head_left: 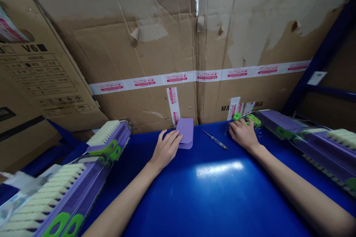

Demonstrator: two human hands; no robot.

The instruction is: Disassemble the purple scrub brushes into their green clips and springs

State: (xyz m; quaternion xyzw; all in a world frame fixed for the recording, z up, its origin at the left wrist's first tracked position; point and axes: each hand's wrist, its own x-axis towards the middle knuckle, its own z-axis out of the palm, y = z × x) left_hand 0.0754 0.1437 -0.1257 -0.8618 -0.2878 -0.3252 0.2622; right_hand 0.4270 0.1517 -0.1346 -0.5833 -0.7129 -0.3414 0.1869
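Glossy tabletop, flat purple pieces

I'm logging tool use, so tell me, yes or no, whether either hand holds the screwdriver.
No, the clear-handled screwdriver lies on the blue tabletop, between the left hand and the right hand, touching neither.

"Anything legible?"
"V6 on the left cardboard carton, above a recycling symbol."
"And the cardboard panel behind?"
"MA and INA, split by packing tape, its red print too small to read."
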